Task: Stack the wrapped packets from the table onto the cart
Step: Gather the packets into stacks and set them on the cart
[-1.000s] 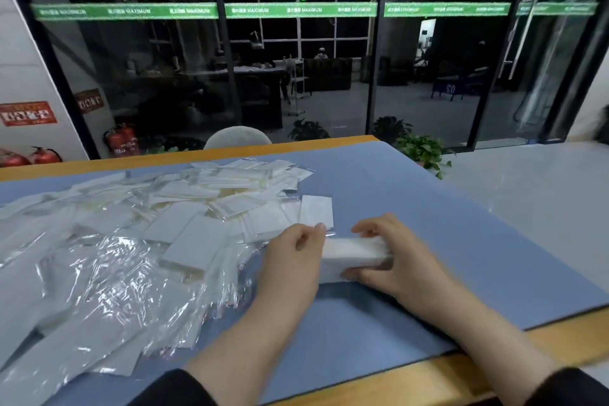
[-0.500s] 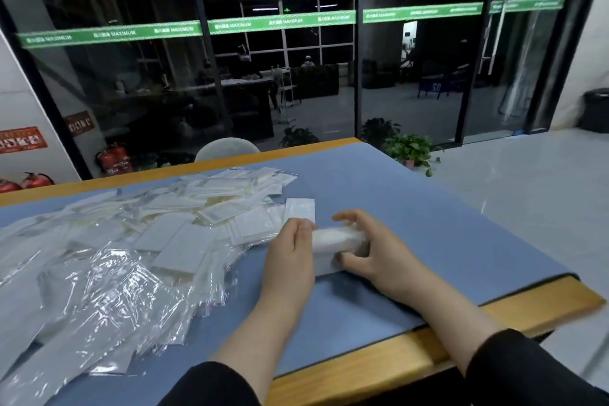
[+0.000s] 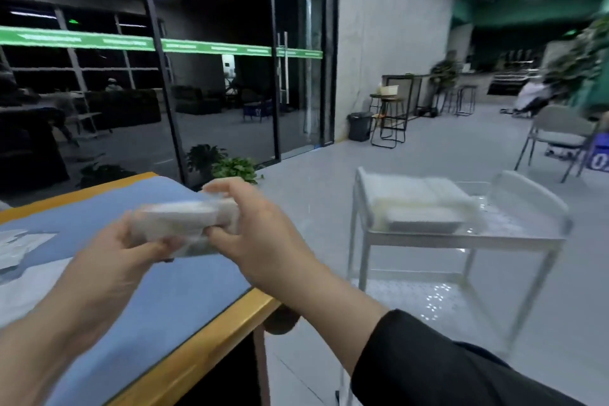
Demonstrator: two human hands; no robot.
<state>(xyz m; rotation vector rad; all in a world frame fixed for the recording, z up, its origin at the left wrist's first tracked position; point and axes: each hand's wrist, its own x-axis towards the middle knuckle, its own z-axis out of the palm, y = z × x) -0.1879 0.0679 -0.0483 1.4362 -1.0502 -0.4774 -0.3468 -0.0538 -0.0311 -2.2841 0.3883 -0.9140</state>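
Under my arms, in the head view, runs the table (image 3: 184, 287), topped with a blue mat and edged in yellow wood, its corner pointing toward the pale tiled floor (image 3: 316, 201). Glass walls with a green strip (image 3: 211, 47) close off a dark room behind, and a grey concrete wall rises beside them. Farther back stand bar stools (image 3: 389, 119), a dark bin (image 3: 360, 126) and a grey chair (image 3: 557, 138), all blurred.

My left hand (image 3: 112, 260) and right hand (image 3: 263, 234) both grip a bundle of wrapped packets (image 3: 184, 217), fingers curled around its 2 ends, holding it above the mat near the table corner. Loose packets (image 3: 19, 244) lie at the far left edge of the mat, partly cut off.

To my right, well apart from the table, stands the cart (image 3: 461, 239), white-framed with a clear top tray. A stack of packets (image 3: 421, 204) already lies in that tray, toward its left end. Potted plants (image 3: 227, 165) sit on the floor by the glass, between table and cart but farther back. My black sleeve (image 3: 428, 366) covers the right forearm.
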